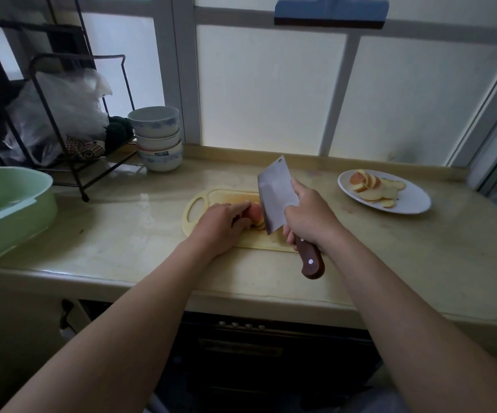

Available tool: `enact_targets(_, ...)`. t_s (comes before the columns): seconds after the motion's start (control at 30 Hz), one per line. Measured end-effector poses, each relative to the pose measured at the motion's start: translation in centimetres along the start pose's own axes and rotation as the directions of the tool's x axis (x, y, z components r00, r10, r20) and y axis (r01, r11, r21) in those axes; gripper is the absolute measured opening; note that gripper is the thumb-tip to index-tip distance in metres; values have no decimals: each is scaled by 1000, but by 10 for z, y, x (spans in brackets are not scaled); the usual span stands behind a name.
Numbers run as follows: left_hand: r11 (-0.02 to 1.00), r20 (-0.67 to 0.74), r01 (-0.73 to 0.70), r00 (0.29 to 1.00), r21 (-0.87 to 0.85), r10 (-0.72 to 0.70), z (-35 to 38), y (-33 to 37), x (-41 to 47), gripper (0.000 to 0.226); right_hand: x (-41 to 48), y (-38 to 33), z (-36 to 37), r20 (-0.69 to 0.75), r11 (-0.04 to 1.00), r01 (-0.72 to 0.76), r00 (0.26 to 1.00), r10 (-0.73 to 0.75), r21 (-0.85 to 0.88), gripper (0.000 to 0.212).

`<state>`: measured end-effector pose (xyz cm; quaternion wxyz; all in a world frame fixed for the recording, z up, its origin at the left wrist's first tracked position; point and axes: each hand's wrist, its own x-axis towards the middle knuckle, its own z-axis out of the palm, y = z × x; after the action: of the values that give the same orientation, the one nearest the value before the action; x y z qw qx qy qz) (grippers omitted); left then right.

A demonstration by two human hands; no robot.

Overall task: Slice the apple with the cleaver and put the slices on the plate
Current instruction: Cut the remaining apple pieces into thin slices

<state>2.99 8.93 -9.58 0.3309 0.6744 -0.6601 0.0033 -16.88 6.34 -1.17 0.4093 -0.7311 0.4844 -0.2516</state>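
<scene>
A: Apple piece (255, 214) where?
B: On cutting board (195, 204), my left hand (220, 226) fingers curled over it. Right hand (309, 222) clamped on cleaver (275, 192) handle, blade beside it. Slices (372, 189) on plate (414, 201), far right.

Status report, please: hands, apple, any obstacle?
Left hand holds apple piece on cutting board. Right hand grips cleaver. Some slices on plate. Nothing in the way.

One cleaver (275, 192), one cutting board (259, 243), one plate (414, 201), one green basin (11, 210), four stacked bowls (157, 138).
</scene>
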Motion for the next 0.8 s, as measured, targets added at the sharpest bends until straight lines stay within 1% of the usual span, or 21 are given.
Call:
enact_targets(0.23,999,-1,-3,1000,-43,3,-4,4,-3,30,-19,7,-6,44,998,-27,999,24,61,86)
enact_targets(0.4,998,11,-5,1000,-65,6,-5,3,-3,27,-21,5,-7,51,999,-28,998,26,38,86)
enact_targets(0.5,998,4,23,1000,-66,-23,-4,2,-2,35,-17,1,-7,55,1000,-22,998,21,21,86)
enact_targets(0.53,997,3,21,1000,-68,-21,-3,1,-1,35,-15,0,-7,57,1000,-21,998,20,14,87)
enact_targets(0.7,999,27,-17,999,-47,19,-4,-1,0,16,-6,-3,2,69,1000,-9,998,10,-22,91)
enact_targets(0.8,998,18,-37,999,-50,38,-5,0,0,19,1,-3,7,71,999,-13,997,16,-43,93)
